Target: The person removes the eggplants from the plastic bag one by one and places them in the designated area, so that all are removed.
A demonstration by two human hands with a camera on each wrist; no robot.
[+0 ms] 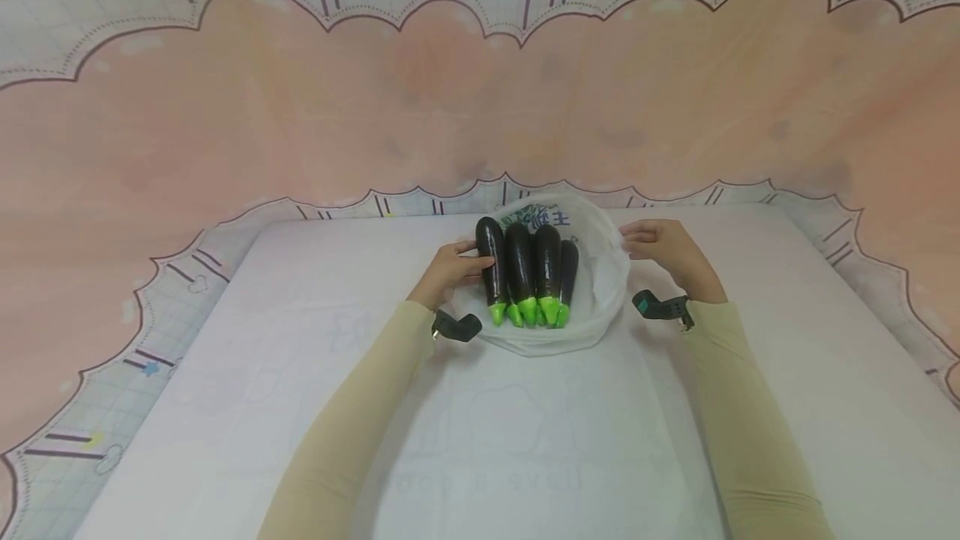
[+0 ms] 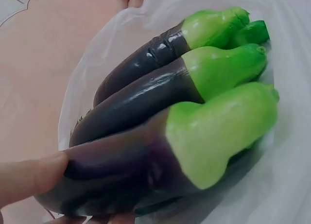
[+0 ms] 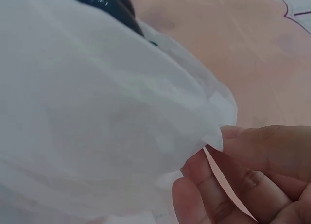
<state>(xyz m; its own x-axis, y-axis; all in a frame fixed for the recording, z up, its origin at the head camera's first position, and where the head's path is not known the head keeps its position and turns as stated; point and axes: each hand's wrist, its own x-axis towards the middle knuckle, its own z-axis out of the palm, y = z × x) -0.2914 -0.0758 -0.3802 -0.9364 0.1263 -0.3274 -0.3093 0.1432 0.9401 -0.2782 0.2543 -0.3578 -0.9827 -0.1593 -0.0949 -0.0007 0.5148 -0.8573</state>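
Sleeves (head view only), bagged eggplants

Head view looks forward and down from well back! Both wrist views face bag and eggplants, tight in, sharing both.

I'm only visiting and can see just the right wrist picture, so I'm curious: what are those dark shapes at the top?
Observer: Eggplants. The head view shows them side by side in the white bag, their bright green ends toward the person.
Visitor: Oh! And what is the other hand doing?
Observer: The left hand grips the leftmost eggplant, its thumb lying across the dark skin.
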